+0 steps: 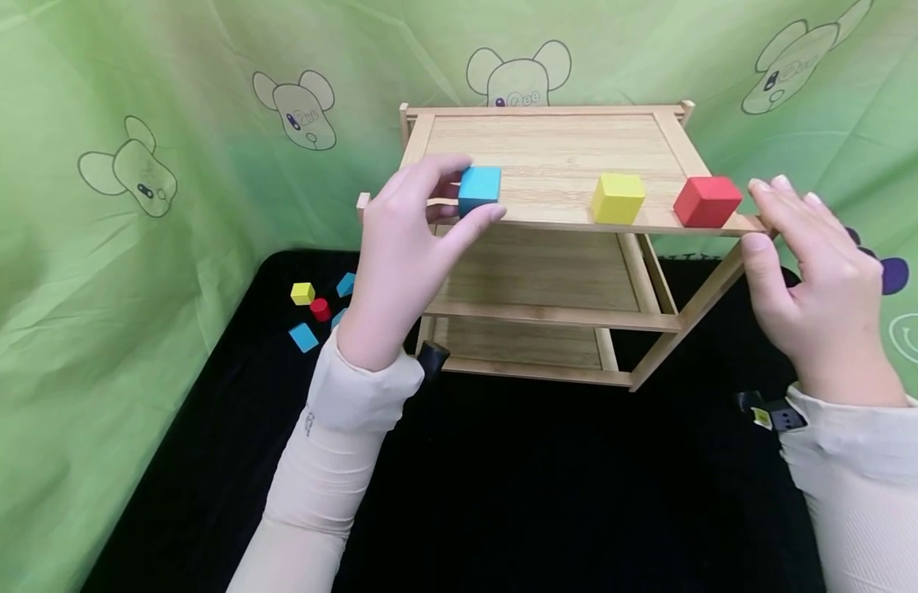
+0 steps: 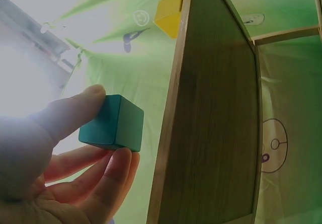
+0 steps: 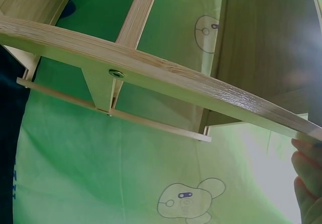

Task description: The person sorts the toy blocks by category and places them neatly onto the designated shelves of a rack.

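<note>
My left hand (image 1: 407,239) holds a blue cube (image 1: 480,188) between thumb and fingers, by the front left of a wooden shelf's (image 1: 548,148) top board. In the left wrist view the cube (image 2: 113,123) shows against the green cloth, left of the board's edge. My right hand (image 1: 822,288) rests at the shelf's front right corner with fairly straight fingers, the thumb in front of the leg. On the top board's front edge sit a yellow cube (image 1: 618,198) and, nearest the right hand, a red cube (image 1: 707,202).
Lower boards (image 1: 533,268) lie beneath the top one. On the black cloth (image 1: 548,478) at left are a small yellow block (image 1: 302,293), a red cylinder (image 1: 320,310) and several blue blocks (image 1: 303,338). Green printed cloth (image 1: 207,49) hangs behind and at the sides.
</note>
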`<state>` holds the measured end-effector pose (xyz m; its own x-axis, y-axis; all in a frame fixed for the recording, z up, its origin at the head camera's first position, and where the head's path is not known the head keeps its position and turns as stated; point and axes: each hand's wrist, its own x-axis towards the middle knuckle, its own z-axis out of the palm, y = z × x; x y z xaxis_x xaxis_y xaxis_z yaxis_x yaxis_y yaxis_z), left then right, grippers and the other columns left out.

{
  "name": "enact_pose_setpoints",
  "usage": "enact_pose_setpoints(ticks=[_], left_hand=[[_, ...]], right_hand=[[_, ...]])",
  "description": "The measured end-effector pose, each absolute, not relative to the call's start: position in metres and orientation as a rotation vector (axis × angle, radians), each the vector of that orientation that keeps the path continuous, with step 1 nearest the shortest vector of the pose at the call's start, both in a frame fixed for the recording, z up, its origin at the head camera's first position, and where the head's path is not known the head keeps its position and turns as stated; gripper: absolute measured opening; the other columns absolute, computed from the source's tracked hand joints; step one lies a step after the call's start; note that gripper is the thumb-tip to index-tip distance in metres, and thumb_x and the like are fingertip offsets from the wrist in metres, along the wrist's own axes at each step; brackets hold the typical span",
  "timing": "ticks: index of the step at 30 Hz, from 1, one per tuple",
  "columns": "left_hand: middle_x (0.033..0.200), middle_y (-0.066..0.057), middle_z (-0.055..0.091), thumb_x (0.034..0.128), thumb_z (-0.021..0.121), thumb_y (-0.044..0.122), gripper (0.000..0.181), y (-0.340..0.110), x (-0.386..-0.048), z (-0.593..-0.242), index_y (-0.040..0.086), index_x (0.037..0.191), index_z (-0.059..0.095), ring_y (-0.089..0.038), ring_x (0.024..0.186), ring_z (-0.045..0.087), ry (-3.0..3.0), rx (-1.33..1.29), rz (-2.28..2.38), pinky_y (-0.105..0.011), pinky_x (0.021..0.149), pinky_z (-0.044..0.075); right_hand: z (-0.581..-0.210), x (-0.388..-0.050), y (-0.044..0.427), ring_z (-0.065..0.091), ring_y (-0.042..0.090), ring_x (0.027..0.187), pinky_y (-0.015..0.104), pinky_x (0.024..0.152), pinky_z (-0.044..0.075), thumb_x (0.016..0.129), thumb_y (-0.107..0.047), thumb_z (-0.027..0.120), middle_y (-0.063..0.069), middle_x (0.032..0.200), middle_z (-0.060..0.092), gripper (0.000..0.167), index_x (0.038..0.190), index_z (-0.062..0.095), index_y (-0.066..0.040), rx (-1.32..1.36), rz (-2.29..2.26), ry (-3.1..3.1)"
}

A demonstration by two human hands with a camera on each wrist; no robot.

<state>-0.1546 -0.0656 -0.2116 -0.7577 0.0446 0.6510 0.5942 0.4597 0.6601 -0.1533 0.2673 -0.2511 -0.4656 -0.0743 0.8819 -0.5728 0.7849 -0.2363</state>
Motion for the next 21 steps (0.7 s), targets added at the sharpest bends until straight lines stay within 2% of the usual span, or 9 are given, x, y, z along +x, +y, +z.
enact_pose_setpoints(ticks=[2,4,14,21], left_hand=[[0.113,-0.008,0.068,0.0850,0.084,0.019,0.045,-0.062,-0.157,-0.209,0.002,0.122,0.067,-0.011,0.099,0.067,-2.161,-0.519,-1.296,-0.015,0.098,0.045],[0.114,-0.011,0.067,0.0854,0.084,0.016,0.044,-0.059,-0.160,-0.208,-0.001,0.122,0.066,-0.013,0.104,0.065,-2.144,-0.541,-1.330,-0.015,0.088,0.053],[0.114,-0.012,0.067,0.0865,0.083,0.017,0.046,-0.051,-0.171,-0.208,-0.003,0.123,0.065,-0.016,0.103,0.065,-2.147,-0.577,-1.356,-0.014,0.086,0.053],[0.115,-0.013,0.066,0.0880,0.082,0.018,0.045,-0.043,-0.175,-0.208,-0.004,0.122,0.064,-0.016,0.104,0.066,-2.190,-0.574,-1.363,-0.013,0.087,0.052]], right_hand=[[-0.251,-0.153,0.268,0.058,0.030,0.128,0.037,0.117,0.037,0.101,-0.040,0.053,0.028,0.122,0.066,0.053,0.125,0.068,0.004,0.483,0.638,-1.999],[-0.251,-0.153,0.268,0.058,0.029,0.128,0.037,0.117,0.037,0.101,-0.040,0.053,0.029,0.121,0.066,0.053,0.125,0.068,0.004,0.481,0.635,-2.005],[-0.254,-0.157,0.271,0.059,0.026,0.128,0.037,0.116,0.038,0.101,-0.041,0.054,0.030,0.116,0.067,0.052,0.125,0.069,0.002,0.474,0.642,-1.992],[-0.258,-0.162,0.281,0.057,0.019,0.129,0.037,0.116,0.037,0.100,-0.041,0.055,0.022,0.124,0.067,0.049,0.130,0.068,-0.004,0.490,0.619,-2.011]])
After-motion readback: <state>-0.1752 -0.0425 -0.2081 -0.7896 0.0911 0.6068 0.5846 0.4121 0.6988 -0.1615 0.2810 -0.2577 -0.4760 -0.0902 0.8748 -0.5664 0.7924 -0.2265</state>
